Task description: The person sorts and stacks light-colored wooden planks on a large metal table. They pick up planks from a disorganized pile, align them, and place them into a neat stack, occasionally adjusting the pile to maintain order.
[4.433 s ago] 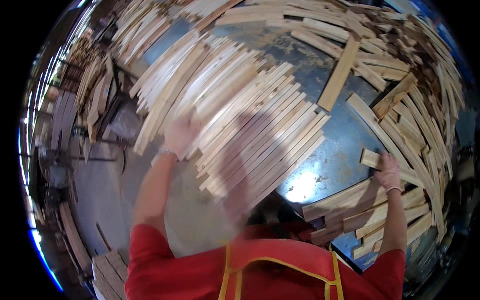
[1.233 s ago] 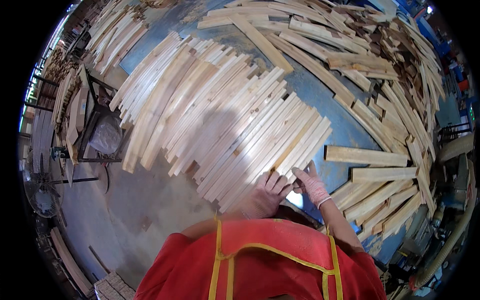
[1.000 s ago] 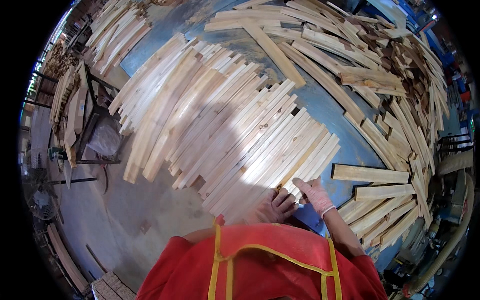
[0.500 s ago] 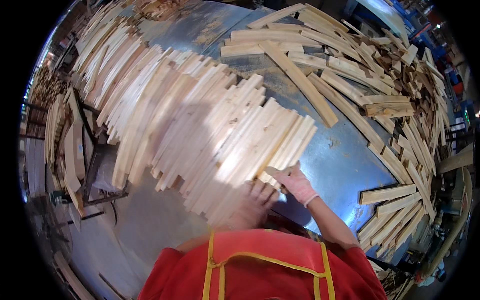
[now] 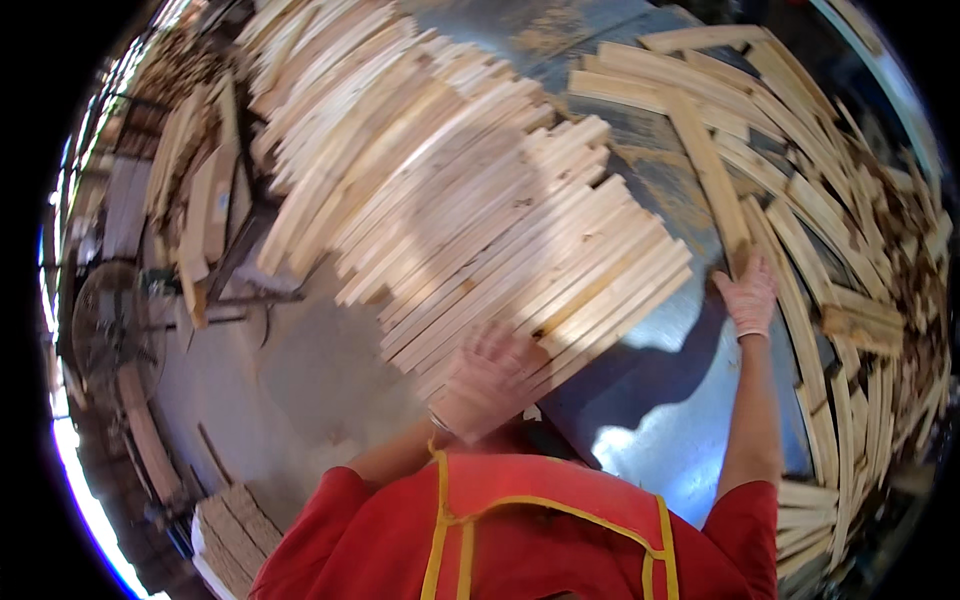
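Note:
A row of pale wooden strips (image 5: 510,220) lies side by side across the metal table (image 5: 640,370). My left hand (image 5: 490,375) rests palm down on the near ends of these strips, slightly blurred, its fingers apart. To the right, my gloved right hand (image 5: 750,295) has its thumb and fingers about the near end of a longer loose wooden strip (image 5: 705,180). This strip lies at a slant, its far end by the pile of strips. Part of its near end is hidden by my hand.
Along the right side is a heap of loose wood strips and offcuts (image 5: 860,240). A rack with boards (image 5: 205,200) stands at the left, near a round fan (image 5: 110,320). A block of stacked wood (image 5: 235,535) sits at the lower left. Sawdust (image 5: 660,165) lies on the table.
My right hand has left the row's right edge and reached right to the loose slanted strip. My left hand now lies flat on the strip ends. The view has shifted.

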The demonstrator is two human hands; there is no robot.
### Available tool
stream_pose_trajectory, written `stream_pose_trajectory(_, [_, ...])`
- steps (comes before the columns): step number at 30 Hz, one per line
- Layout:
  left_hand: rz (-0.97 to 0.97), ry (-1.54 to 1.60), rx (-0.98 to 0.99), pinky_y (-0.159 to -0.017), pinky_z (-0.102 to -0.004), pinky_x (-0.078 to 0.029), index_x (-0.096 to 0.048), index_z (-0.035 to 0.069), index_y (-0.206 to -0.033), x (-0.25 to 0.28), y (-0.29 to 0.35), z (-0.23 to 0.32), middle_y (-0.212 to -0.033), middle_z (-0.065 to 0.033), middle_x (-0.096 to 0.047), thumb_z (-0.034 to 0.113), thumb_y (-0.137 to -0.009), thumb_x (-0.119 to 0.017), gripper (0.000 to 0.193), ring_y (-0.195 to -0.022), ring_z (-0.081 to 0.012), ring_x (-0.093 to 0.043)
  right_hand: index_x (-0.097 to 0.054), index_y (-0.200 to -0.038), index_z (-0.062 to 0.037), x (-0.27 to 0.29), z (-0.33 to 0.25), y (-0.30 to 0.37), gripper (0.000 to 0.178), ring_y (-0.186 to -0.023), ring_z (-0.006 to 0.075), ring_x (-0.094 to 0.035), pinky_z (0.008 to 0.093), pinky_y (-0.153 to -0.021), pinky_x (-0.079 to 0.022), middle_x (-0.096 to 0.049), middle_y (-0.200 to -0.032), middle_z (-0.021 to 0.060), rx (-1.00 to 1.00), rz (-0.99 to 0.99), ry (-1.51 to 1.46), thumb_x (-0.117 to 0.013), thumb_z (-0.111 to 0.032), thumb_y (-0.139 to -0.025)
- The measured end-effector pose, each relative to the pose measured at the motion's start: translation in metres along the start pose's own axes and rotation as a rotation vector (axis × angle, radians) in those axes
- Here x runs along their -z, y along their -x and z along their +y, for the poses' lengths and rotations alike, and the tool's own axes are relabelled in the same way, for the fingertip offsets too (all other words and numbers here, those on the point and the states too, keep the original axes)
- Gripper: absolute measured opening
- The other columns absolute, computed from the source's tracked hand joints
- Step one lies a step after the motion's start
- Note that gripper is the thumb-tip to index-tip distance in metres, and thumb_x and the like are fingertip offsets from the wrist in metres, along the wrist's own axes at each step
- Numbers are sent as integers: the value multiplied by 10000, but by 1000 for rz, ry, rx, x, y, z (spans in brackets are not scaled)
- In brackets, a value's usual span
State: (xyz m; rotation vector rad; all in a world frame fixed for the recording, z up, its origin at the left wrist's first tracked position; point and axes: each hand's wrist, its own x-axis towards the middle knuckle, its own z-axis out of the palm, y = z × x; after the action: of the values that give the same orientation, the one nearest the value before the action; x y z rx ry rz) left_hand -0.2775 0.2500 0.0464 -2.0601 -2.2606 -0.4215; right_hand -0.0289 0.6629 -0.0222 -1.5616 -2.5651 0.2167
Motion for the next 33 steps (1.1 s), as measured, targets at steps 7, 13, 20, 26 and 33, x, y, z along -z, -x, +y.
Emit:
stream_pose_trajectory(7, [247,265,1427,-1046,-381,-530,-708,124,-1380,-21,148,-141,-1345,-115,-708,395,-999,-749,469,-1315,-262,-636,-359,-1666,14,-2,61,17,810,-1435,353,-543,402,-1210,-420,-535,-1596,239,-78,-112,-496,-729,-288,-1011])
stream_pose_trajectory(13, [303,1750,1741,-1031,-448,-538,-688,116,-1350,-17,136,-132,-1256,-53,-726,473,-1004,-763,503,-1226,-257,-656,-399,-1645,-34,-22,49,222,648,-993,169,-651,330,-851,-585,-674,-1170,80,-247,-211,-856,-659,-267,-1098])
stream_pose_trajectory(20, [48,1604,1492,-918,-371,-557,-668,91,-1378,12,166,-159,-1214,-22,-723,454,-1021,-740,515,-1101,-183,-679,-506,-1552,-47,7,-210,261,819,-1310,461,-645,499,-1114,-491,-710,-1336,301,-216,-620,-458,-703,-583,-965])
stream_pose_trajectory(26, [-492,1702,1022,-796,-338,-531,-646,38,-1439,96,72,-197,-1139,-55,-728,371,-1003,-735,555,-973,-131,-655,-512,-1572,-53,-30,-188,278,866,-1287,443,-664,471,-1109,-499,-725,-1353,244,-330,-602,-687,-700,-628,-952])
stream_pose_trajectory(33, [-298,836,462,-988,-396,-584,-501,-39,-1565,148,30,-105,-1373,-244,-689,269,-887,-816,809,-1264,-293,-689,-460,-1619,17,11,-212,287,729,-1156,174,-678,329,-1027,-553,-731,-1264,96,-466,-117,-1281,-787,-255,-1027])
